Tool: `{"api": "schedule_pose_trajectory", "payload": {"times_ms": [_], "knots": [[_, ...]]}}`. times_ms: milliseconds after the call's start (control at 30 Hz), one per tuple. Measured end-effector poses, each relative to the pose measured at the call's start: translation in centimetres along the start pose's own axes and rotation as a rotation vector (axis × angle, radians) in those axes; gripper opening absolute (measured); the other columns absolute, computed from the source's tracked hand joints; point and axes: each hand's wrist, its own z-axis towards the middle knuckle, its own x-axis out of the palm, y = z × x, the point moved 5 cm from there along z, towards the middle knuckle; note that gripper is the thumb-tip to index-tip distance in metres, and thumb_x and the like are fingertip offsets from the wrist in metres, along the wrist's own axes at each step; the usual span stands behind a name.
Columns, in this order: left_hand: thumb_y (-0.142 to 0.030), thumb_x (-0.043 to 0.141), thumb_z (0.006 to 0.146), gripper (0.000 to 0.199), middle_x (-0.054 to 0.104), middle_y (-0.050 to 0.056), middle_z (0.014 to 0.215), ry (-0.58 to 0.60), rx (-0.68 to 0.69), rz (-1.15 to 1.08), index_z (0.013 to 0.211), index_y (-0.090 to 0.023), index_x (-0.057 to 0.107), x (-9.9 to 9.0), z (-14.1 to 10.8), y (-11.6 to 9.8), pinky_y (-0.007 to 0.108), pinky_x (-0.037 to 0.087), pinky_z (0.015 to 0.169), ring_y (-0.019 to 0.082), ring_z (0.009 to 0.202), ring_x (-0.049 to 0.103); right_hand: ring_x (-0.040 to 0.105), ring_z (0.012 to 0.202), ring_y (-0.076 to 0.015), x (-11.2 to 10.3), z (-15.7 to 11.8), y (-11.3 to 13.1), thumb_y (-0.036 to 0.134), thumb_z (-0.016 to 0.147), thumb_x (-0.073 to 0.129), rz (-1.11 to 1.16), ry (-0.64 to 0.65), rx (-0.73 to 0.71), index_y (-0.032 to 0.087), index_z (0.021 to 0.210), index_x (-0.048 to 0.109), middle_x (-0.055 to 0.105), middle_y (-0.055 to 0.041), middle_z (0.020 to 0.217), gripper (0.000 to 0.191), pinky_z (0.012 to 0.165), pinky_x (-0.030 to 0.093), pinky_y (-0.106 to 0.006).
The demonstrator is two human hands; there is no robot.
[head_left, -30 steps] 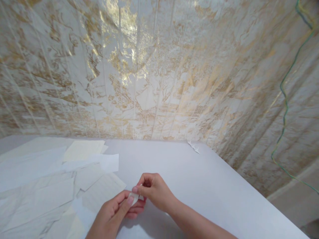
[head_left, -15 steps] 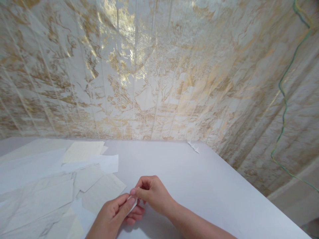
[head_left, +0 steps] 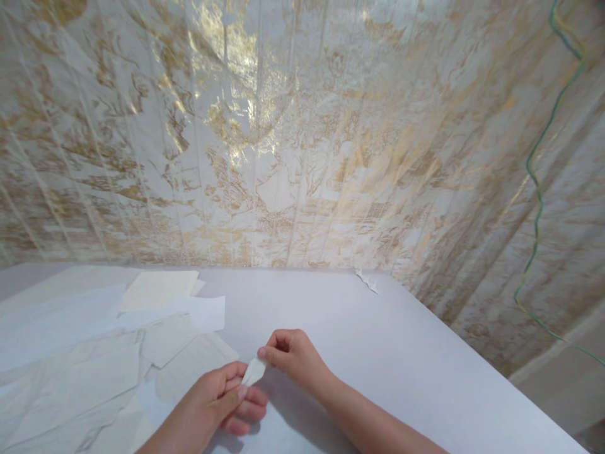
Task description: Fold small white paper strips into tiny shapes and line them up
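A small piece of folded white paper (head_left: pixel 254 372) is held between my two hands above the white table. My left hand (head_left: pixel 227 403) pinches its lower left end between thumb and fingers, with the other fingers curled beneath. On the upper right end, the thumb and forefinger of my right hand (head_left: pixel 290 353) are closed. Creases show on the paper's face, and its ends are partly covered by my fingertips. Just left of my hands lie loose paper sheets (head_left: pixel 198 366) on the table.
Several overlapping white and cream sheets (head_left: pixel 80 378) spread over the table's left side. Near the back edge of the white table (head_left: pixel 401 353) lies a small torn paper scrap (head_left: pixel 367 281). Gold-patterned wall covering (head_left: pixel 293 157) rises behind, and a green-yellow wire (head_left: pixel 536 214) hangs at the right.
My hands have moved slightly apart, the left one down and to the left. More of the folded paper shows between them. Sheets and scrap lie as before.
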Motion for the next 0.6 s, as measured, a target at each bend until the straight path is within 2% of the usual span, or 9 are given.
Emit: {"api": "schedule_pose_trajectory", "payload": {"times_ms": [67, 133, 200, 267, 333, 433, 500, 600], "knots": [[-0.058, 0.064, 0.067, 0.048, 0.074, 0.006, 0.076, 0.008, -0.033, 0.144, 0.096, -0.020, 0.057, -1.0, -0.4, -0.8, 0.029, 0.050, 0.054, 0.024, 0.069, 0.071, 0.043, 0.057, -0.0102, -0.4, -0.1, 0.2, 0.019, 0.080, 0.071, -0.195, -0.052, -0.069, 0.016, 0.060, 0.058, 0.050, 0.0050, 0.056, 0.024, 0.057, 0.031, -0.024], [-0.059, 0.052, 0.071, 0.049, 0.072, 0.006, 0.075, -0.043, 0.005, 0.354, 0.101, -0.020, 0.056, -2.2, -0.9, -2.0, 0.032, 0.049, 0.057, 0.025, 0.069, 0.069, 0.047, 0.067, -0.0132, -0.3, -0.4, 0.6, 0.014, 0.080, 0.069, -0.443, -0.075, -0.158, 0.017, 0.060, 0.058, 0.054, 0.0029, 0.061, 0.023, 0.065, 0.035, -0.026], [-0.056, 0.041, 0.079, 0.047, 0.071, 0.005, 0.079, -0.158, 0.158, 0.611, 0.105, -0.020, 0.057, -2.9, -1.3, -3.5, 0.038, 0.050, 0.071, 0.026, 0.076, 0.067, 0.050, 0.076, -0.0159, 0.1, -0.6, 0.8, 0.011, 0.079, 0.069, -0.604, -0.074, -0.221, 0.016, 0.061, 0.059, 0.058, 0.0004, 0.068, 0.022, 0.076, 0.037, -0.030], [-0.047, 0.038, 0.084, 0.037, 0.070, 0.005, 0.086, -0.205, 0.262, 0.814, 0.100, -0.023, 0.060, -2.4, -1.4, -4.1, 0.042, 0.048, 0.081, 0.026, 0.083, 0.066, 0.051, 0.080, -0.0175, 0.6, -0.8, 0.8, 0.011, 0.079, 0.070, -0.678, -0.062, -0.255, 0.016, 0.063, 0.060, 0.061, -0.0017, 0.074, 0.019, 0.083, 0.036, -0.033], [-0.035, 0.042, 0.084, 0.023, 0.068, 0.006, 0.092, -0.164, 0.332, 0.959, 0.087, -0.024, 0.062, -1.0, -1.2, -4.0, 0.042, 0.047, 0.083, 0.027, 0.090, 0.065, 0.052, 0.085, -0.0192, 1.0, -0.8, 0.8, 0.013, 0.080, 0.070, -0.698, -0.050, -0.265, 0.016, 0.066, 0.063, 0.063, -0.0034, 0.078, 0.016, 0.085, 0.037, -0.033], [-0.023, 0.048, 0.084, 0.017, 0.067, 0.005, 0.097, -0.068, 0.412, 1.071, 0.081, -0.023, 0.064, 0.9, -0.8, -3.4, 0.041, 0.046, 0.090, 0.026, 0.098, 0.061, 0.054, 0.090, -0.0208, 0.9, -0.7, 0.6, 0.015, 0.080, 0.072, -0.681, -0.036, -0.264, 0.016, 0.072, 0.066, 0.064, -0.0043, 0.083, 0.010, 0.086, 0.037, -0.034], [-0.021, 0.052, 0.084, 0.013, 0.067, 0.005, 0.097, -0.060, 0.424, 1.109, 0.083, -0.023, 0.065, 1.3, -0.6, -3.0, 0.044, 0.044, 0.094, 0.027, 0.100, 0.060, 0.056, 0.093, -0.0198, 0.5, -0.6, 0.7, 0.010, 0.079, 0.071, -0.606, -0.001, -0.283, 0.016, 0.077, 0.068, 0.064, -0.0030, 0.086, 0.007, 0.090, 0.036, -0.034], [-0.023, 0.058, 0.084, 0.005, 0.066, 0.004, 0.094, -0.116, 0.425, 1.109, 0.082, -0.022, 0.062, 0.9, -0.4, -2.6, 0.043, 0.045, 0.091, 0.026, 0.096, 0.060, 0.058, 0.097, -0.0173, 0.0, -0.5, 1.0, 0.001, 0.076, 0.071, -0.474, 0.153, -0.366, 0.018, 0.085, 0.071, 0.064, 0.0001, 0.089, 0.019, 0.097, 0.034, -0.033]]}}
